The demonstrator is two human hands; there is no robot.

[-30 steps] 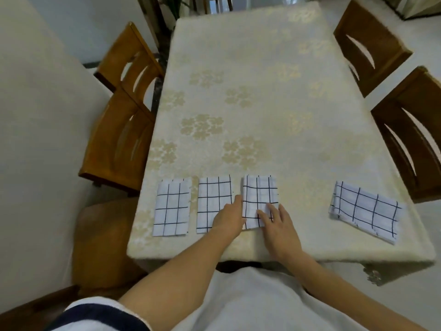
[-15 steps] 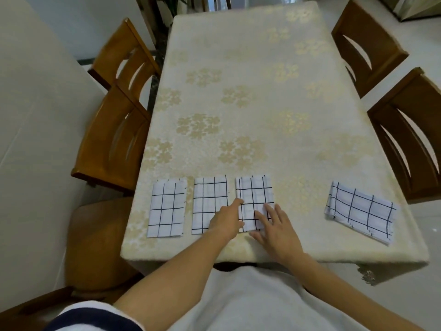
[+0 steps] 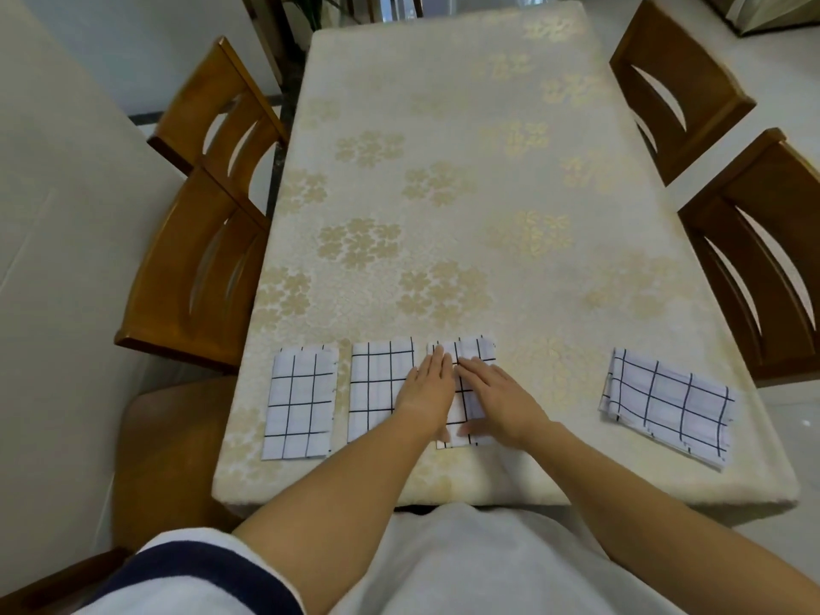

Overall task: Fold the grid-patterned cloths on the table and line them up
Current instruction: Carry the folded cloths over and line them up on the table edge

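Three folded white cloths with a dark grid lie side by side near the table's front edge: a left cloth (image 3: 299, 403), a middle cloth (image 3: 377, 383) and a right cloth (image 3: 470, 352). Both hands lie flat on the right cloth with straight fingers. My left hand (image 3: 428, 390) covers its left edge and the gap to the middle cloth. My right hand (image 3: 494, 399) presses its centre. A fourth grid cloth (image 3: 665, 408), larger and loosely folded, lies askew at the front right, away from both hands.
The table (image 3: 443, 193) wears a cream cloth with gold flowers. Two wooden chairs (image 3: 204, 268) stand along its left side and two more chairs (image 3: 754, 268) along its right. A wall runs on the far left.
Both hands have slid forward over the right cloth, from its near edge up to its middle. The camera view has shifted slightly. The cloths lie where they were.
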